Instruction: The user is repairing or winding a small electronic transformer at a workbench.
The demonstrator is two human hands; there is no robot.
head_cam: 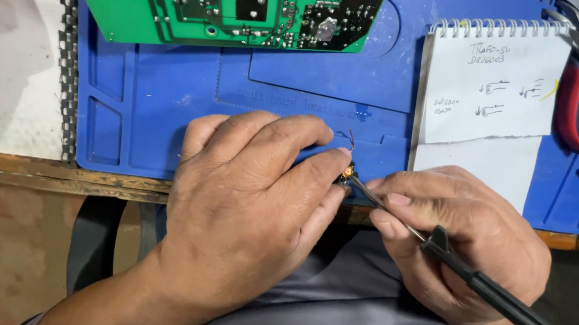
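My left hand (247, 200) is closed around a small part with copper-coloured winding (347, 173), of which only a tip and a thin wire end show between the fingertips. My right hand (452, 239) grips a slim black-handled metal tool (470, 277), probably tweezers. The tool's point touches the small part at my left fingertips. Both hands rest at the front edge of a blue work mat (173, 88). Most of the part is hidden inside my left hand.
A green circuit board (178, 8) lies solder side up at the mat's far edge. A spiral notepad (489, 81) with handwritten sketches sits to the right. Red-handled and green-handled hand tools (574, 106) lie at the far right. The wooden table edge (67, 176) runs below the mat.
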